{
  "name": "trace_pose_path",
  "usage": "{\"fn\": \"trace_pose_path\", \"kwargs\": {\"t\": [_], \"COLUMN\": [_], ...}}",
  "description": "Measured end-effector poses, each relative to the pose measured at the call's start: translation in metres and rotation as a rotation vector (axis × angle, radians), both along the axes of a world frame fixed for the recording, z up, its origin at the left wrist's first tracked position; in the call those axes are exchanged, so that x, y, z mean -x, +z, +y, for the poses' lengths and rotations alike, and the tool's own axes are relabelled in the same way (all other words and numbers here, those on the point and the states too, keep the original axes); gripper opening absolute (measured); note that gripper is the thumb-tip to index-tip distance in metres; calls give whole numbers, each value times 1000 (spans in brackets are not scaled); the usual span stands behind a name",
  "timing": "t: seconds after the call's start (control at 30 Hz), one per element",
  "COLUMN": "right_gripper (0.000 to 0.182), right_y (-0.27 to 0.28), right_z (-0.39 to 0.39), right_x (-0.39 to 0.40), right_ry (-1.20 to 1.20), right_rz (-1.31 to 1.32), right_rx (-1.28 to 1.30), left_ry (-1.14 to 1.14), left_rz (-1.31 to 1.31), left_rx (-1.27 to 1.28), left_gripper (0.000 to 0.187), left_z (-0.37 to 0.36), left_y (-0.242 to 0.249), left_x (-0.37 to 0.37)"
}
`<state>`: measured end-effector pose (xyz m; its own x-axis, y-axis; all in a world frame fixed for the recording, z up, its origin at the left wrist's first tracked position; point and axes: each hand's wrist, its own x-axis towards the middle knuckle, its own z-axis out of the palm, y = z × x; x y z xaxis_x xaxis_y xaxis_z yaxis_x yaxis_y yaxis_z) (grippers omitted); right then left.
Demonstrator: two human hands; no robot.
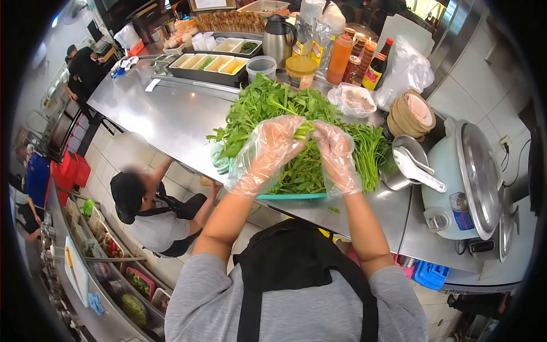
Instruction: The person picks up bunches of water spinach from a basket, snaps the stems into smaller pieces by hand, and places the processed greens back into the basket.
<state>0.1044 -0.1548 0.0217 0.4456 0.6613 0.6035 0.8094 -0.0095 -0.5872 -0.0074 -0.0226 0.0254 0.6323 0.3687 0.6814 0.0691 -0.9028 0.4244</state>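
Clear plastic gloves cover both my hands. My left hand (272,145) is closed round a small bunch of green stems (303,130), which stick out past its fingers. Against the cut-looking ends of that bunch, my right hand (336,149) has its fingers bent and pressed together, pinching at the stems. Below and around both hands lies a large heap of leafy greens (245,117), with long bare stems (369,149) fanned out at its right side. The heap rests on a teal tray (293,196), mostly hidden under the leaves.
Behind the heap stand a plastic tub (261,67), a steel thermos jug (278,41), sauce bottles (339,60) and a condiment box (199,67). A steel pot (393,171) with a white ladle and a rice cooker (456,182) are at right. A co-worker (159,211) crouches at left.
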Motion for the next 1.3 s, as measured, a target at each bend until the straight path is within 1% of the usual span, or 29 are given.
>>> {"fn": "trace_pose_path", "kwargs": {"t": [0.1,0.17,0.2,0.27,0.33,0.37,0.4,0.47,0.5,0.53,0.57,0.6,0.63,0.67,0.73,0.77,0.8,0.87,0.93,1.0,1.03,1.07,1.1,1.13,1.17,1.2,1.23,1.27,1.3], "right_gripper": [19,18,18,22,22,23,23,22,22,23,23,23,24,25,27,28,28,29,30,32,35,35,34,32,32,29,27,27,24], "right_y": [-3,-1,-5,-15,-18,-18,-18,-12,-10,-8,-7,-8,-9,-10,-8,-8,-11,-23,-23,-4,13,19,23,24,17,5,-2,2,7], "right_z": [2,1,1,4,3,3,3,3,3,2,1,1,1,1,1,1,0,-4,-7,-8,-9,-9,-10,-10,-8,-5,-4,-5,-8], "right_x": [5,8,8,6,3,2,3,7,7,6,5,5,4,4,3,2,-3,-18,-20,-8,-4,-3,-2,-1,-4,-8,-12,-14,-17], "right_ry": [-6,39,37,42,28,14,15,47,51,76,102,105,73,41,9,-27,-26,-99,-54,-167,-179,-178,-67,43,44,76,108,111,80], "right_rz": [39,287,291,575,598,618,619,758,758,771,783,783,777,770,778,791,791,617,554,520,525,523,446,369,368,366,364,362,318], "right_rx": [-88,-102,-100,-146,-153,-158,-157,-163,-162,-105,-48,-43,7,58,66,70,70,215,252,227,364,366,353,340,343,237,130,128,111], "left_ry": [59,93,129,99,131,57,58,146,100,104,-52,-207,-250,-245,-264,-183,-182,-215,-222,-229,-222,-214,-212,-126,-39,-38,-5,30,160], "left_rz": [-26,13,47,-35,-105,5,5,73,109,111,60,7,124,121,117,410,410,148,125,103,146,189,187,290,393,393,381,366,280], "left_rx": [120,147,174,146,223,333,333,13,-58,-57,-113,-167,-207,-204,-427,-384,-385,-382,-383,-381,-334,-287,-286,-258,-228,-226,-52,121,58], "left_gripper": [27,27,28,26,25,26,26,30,37,37,38,40,41,41,43,46,46,47,47,46,46,45,45,41,37,37,31,26,25], "left_z": [-5,-10,-12,-9,-6,-1,-3,-9,-4,0,1,5,14,25,37,31,34,45,54,55,54,54,54,53,52,54,51,51,55], "left_y": [2,16,19,20,25,28,30,32,32,35,40,43,38,27,15,23,17,1,-7,-8,-5,-2,-2,1,4,8,29,50,64], "left_x": [-3,0,1,1,3,4,6,12,11,12,12,12,8,5,1,5,6,11,12,17,20,22,21,19,19,21,28,35,46]}}
